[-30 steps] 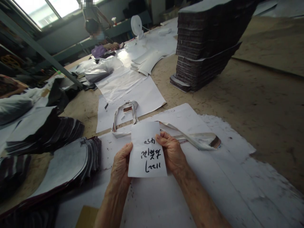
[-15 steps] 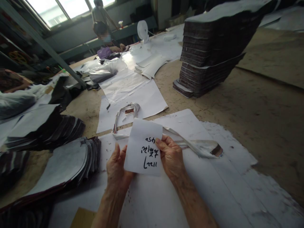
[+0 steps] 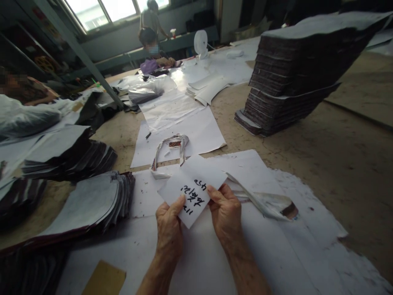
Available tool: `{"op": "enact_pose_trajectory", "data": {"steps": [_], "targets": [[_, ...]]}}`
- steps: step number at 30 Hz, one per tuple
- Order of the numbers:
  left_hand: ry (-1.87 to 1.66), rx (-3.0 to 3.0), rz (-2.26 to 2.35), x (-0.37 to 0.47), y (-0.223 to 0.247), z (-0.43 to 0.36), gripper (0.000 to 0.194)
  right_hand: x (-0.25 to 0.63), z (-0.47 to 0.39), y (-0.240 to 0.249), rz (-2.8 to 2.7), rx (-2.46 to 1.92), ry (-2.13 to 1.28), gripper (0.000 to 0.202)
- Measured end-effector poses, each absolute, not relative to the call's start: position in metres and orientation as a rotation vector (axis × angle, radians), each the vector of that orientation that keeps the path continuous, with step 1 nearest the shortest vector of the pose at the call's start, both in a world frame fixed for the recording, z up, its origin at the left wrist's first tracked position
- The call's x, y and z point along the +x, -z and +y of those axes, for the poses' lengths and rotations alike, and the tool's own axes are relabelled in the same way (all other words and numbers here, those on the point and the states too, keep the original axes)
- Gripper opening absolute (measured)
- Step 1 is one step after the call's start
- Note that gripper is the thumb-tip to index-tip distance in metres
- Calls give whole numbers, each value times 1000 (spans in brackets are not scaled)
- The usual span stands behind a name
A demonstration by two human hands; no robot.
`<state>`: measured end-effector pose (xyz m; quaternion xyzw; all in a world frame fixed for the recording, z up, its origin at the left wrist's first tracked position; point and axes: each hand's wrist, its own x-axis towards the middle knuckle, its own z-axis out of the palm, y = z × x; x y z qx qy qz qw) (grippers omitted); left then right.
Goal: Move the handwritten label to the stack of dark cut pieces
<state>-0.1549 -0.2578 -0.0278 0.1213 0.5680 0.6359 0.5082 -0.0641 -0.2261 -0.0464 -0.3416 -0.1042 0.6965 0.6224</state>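
Observation:
A white paper card (image 3: pixel 205 174) with black handwriting is held between my two hands above the paper-covered table. My left hand (image 3: pixel 170 229) pinches its lower left edge, thumb on top. My right hand (image 3: pixel 226 209) grips the right edge, thumb pressed on the face near the writing. The card lies turned at a slant, one corner pointing down toward me. Just beyond it rests a loop of white strap (image 3: pixel 155 155) around a small brown piece (image 3: pixel 175 144). To the right of my right hand lies a twisted white strip (image 3: pixel 267 203).
Stacks of dark cut sheets with pale tops (image 3: pixel 89 200) stand at the left. A tall dark stack (image 3: pixel 276 78) rises at the right back. A tan card (image 3: pixel 106 278) lies near the front. Loose white sheets (image 3: pixel 208 90) and a person (image 3: pixel 150 45) are farther back.
The card has turned from nearly upright to a slant. My left hand, open beside it before, has closed on its lower left edge. The view has shifted slightly left.

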Motion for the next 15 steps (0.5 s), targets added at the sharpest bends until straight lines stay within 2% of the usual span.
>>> {"op": "enact_pose_trajectory", "data": {"steps": [5, 10, 15], "targets": [[-1309, 408, 1336, -185, 21, -249, 30, -57, -223, 46, 17, -780, -1586, 41], [-1184, 497, 1342, -209, 9, -234, 24, -52, -222, 47, 25, -794, -1667, 37], [-1415, 343, 1281, -218, 6, -224, 17, -54, -223, 45, -241, -771, -1840, 38]]}}
